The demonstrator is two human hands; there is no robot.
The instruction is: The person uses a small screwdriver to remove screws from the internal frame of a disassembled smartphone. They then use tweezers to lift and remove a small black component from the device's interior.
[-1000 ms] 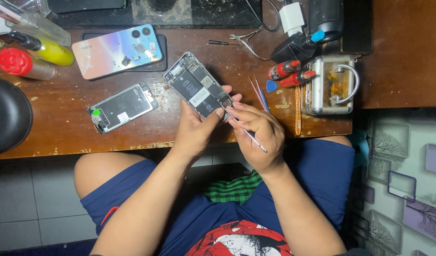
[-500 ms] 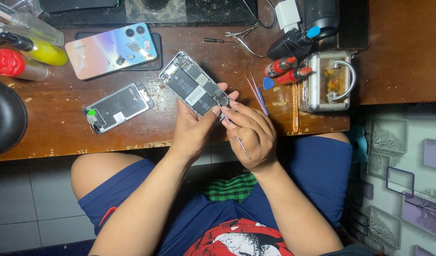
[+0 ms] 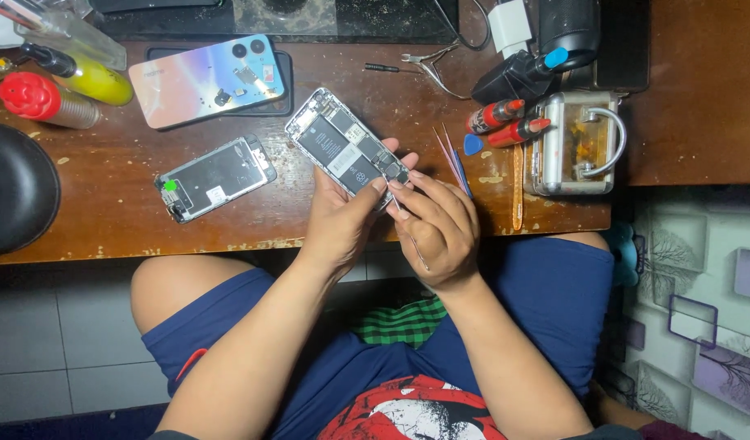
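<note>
The left hand (image 3: 342,216) grips the opened phone (image 3: 345,150); the right hand (image 3: 440,228) pinches tweezers (image 3: 408,228) at its lower edge. Best to brace the wrists and probe lightly.

On the brown wooden table (image 3: 106,220) lie an iridescent phone back cover (image 3: 208,80), a smaller opened phone frame (image 3: 214,178), a red-capped bottle (image 3: 45,99), a yellow bottle (image 3: 94,80), metal tweezers (image 3: 430,67) and a clear plastic box (image 3: 577,143).

Your opened phone (image 3: 346,151): black battery, silver frame. Back cover (image 3: 209,79): pastel pink-blue gradient. Desk (image 3: 106,220): dark brown wood. Bottle (image 3: 94,80) yellow; tube cap (image 3: 20,94) red. Your shorts (image 3: 546,301) navy; cloth (image 3: 403,322) green-blk check. Pick (image 3: 471,145) blue.
</note>
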